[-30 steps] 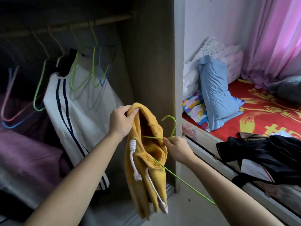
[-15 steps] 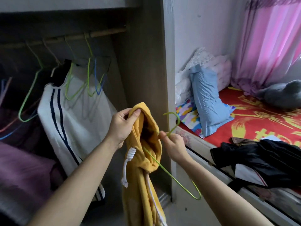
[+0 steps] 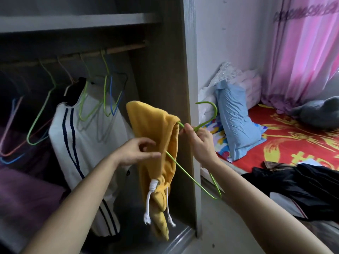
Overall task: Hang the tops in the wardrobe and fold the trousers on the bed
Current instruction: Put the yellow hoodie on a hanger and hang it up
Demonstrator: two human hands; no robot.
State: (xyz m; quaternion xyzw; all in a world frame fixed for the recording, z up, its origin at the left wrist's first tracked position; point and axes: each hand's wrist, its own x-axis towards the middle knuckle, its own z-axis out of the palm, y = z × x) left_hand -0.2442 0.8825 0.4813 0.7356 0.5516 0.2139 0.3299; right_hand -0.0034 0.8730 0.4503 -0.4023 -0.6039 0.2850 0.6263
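A yellow hoodie (image 3: 156,136) with white drawstrings hangs from a green wire hanger (image 3: 190,171) in front of the open wardrobe. My right hand (image 3: 198,142) pinches the hanger just below its hook, one hanger arm inside the hoodie's neck. My left hand (image 3: 135,151) hovers beside the hoodie with loosely spread fingers, holding nothing. A white top with dark stripes (image 3: 80,143) hangs on the wardrobe rail (image 3: 119,50). Dark trousers (image 3: 300,186) lie heaped on the bed (image 3: 293,143).
Several empty green, blue and pink hangers (image 3: 108,99) hang on the rail. The wardrobe side panel (image 3: 190,107) stands right behind the hoodie. A blue pillow (image 3: 236,121), a grey cushion (image 3: 319,110) and pink curtains (image 3: 308,52) are by the bed. Purple bedding (image 3: 23,197) lies low in the wardrobe.
My left hand has let go of the hoodie and opened beside it. My right hand has lifted the hanger, and the hoodie now hangs from it.
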